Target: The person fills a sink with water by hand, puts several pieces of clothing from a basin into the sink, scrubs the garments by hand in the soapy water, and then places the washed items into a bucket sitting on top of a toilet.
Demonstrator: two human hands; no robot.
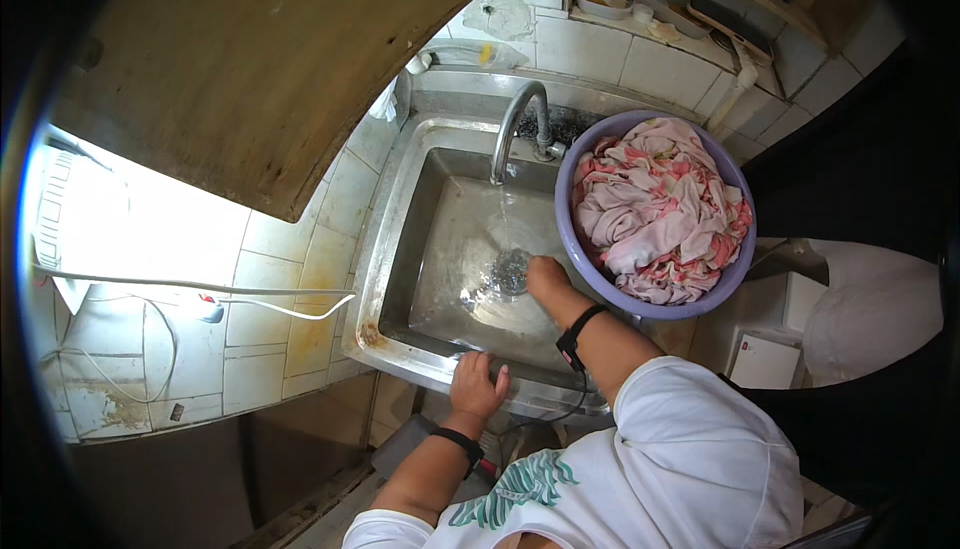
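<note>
A stainless steel sink [442, 249] lies before me, with a thin stream of water falling from its curved metal faucet [517, 117]. My right hand [547, 282] reaches down into the basin, its fingers curled beside a dark, round, mesh-like thing [510, 271] near the middle of the floor. Whether that is a drain strainer or a scouring pad is unclear, and the fingertips are hidden. On the sink's front rim rests my left hand [478, 385], thumb apart and holding nothing. Both wrists wear black bands.
A purple plastic basin [566, 241] heaped with pink and white cloth [660, 207] stands at the sink's right edge. A wooden panel [225, 76] hangs over the upper left. White cables [285, 301] extend from the left toward the sink. Behind is a cluttered tiled shelf [637, 23].
</note>
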